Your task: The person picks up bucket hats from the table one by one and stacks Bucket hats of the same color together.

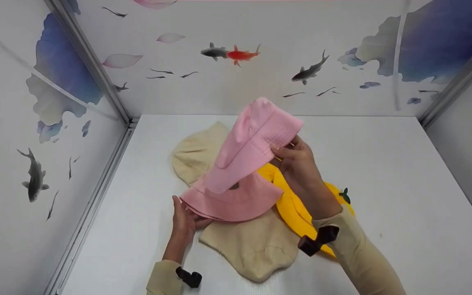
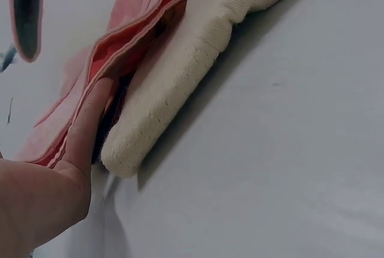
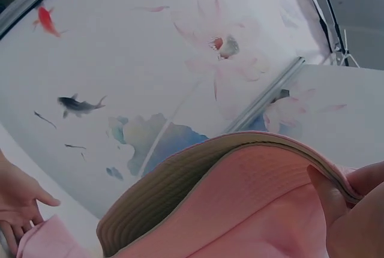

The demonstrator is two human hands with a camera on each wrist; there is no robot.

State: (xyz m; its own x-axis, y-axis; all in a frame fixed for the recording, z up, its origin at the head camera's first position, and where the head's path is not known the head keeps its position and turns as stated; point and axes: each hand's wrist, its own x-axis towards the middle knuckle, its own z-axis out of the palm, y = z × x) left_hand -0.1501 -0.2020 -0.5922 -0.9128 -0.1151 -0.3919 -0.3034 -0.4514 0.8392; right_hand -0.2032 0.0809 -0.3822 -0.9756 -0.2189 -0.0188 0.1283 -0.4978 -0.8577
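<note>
A light pink bucket hat (image 1: pixel 252 143) is held up and tilted, its brim pinched between the thumb and fingers of my right hand (image 1: pixel 299 164). The right wrist view shows its khaki lining (image 3: pixel 174 186). Below it lies a darker pink bucket hat (image 1: pixel 236 203), brim spread. My left hand (image 1: pixel 184 223) is at that hat's left edge, thumb apart and straight fingers under the brim. In the left wrist view one finger (image 2: pixel 87 123) reaches under the pink brim, beside a ribbed beige knit hat (image 2: pixel 174 93).
Under and around the pink hats lie one beige hat (image 1: pixel 195 151) behind, another beige hat (image 1: pixel 256 246) in front, and a yellow hat (image 1: pixel 291 205) with a green leaf (image 1: pixel 345 196) at the right. White panels (image 1: pixel 260 82) printed with fish surround the white table (image 1: pixel 387 192).
</note>
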